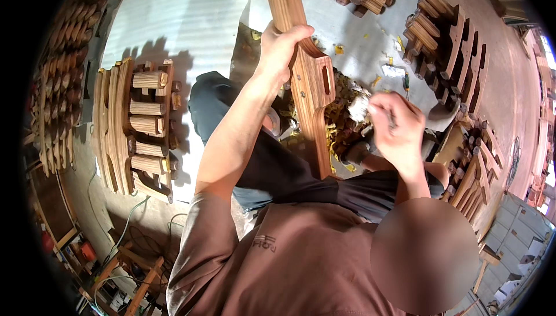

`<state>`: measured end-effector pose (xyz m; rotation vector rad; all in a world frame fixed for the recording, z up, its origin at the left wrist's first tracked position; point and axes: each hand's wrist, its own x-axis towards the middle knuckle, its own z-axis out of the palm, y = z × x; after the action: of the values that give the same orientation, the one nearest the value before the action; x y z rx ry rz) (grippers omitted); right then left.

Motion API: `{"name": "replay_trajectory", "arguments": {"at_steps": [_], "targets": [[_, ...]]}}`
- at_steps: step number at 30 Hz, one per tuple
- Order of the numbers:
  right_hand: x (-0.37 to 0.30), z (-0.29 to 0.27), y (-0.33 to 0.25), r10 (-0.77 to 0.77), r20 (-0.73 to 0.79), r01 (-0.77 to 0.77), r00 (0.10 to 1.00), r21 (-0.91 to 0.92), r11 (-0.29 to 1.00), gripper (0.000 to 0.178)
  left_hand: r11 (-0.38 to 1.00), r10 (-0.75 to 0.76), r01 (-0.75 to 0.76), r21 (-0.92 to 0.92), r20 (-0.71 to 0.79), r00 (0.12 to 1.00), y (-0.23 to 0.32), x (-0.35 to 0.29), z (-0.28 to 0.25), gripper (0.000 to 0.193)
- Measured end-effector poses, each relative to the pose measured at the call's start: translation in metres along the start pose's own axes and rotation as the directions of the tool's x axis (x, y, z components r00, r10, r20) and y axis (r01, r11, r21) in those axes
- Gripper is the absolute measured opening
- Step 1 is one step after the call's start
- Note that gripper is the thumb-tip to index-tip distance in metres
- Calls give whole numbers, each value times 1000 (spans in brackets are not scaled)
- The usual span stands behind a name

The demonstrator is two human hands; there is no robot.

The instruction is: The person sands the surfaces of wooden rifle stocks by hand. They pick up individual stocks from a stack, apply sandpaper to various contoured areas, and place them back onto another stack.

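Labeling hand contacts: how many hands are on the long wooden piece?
1. The left hand grips the long wooden piece; the right hand, apart from it, holds a small pale object.

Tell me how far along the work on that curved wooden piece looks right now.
Done: stacks of similar wooden parts lie on the floor, and scraps litter it by the feet. In hand: the left hand grips the curved wooden piece upright; the right hand holds a pale wad beside it. How much remains cannot be told.
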<state>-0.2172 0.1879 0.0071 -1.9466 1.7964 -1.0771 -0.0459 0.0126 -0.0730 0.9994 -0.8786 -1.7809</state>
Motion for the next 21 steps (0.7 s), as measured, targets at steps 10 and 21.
{"name": "replay_trajectory", "arguments": {"at_steps": [10, 21], "targets": [[-88, 13, 102, 381, 277, -385, 882, -40, 922, 21, 991, 131, -129, -25, 62, 990, 14, -3, -10, 50], [-16, -40, 25, 344, -307, -321, 888, 123, 939, 23, 143, 593, -655, 742, 465, 657, 5, -11, 13, 71]]}}
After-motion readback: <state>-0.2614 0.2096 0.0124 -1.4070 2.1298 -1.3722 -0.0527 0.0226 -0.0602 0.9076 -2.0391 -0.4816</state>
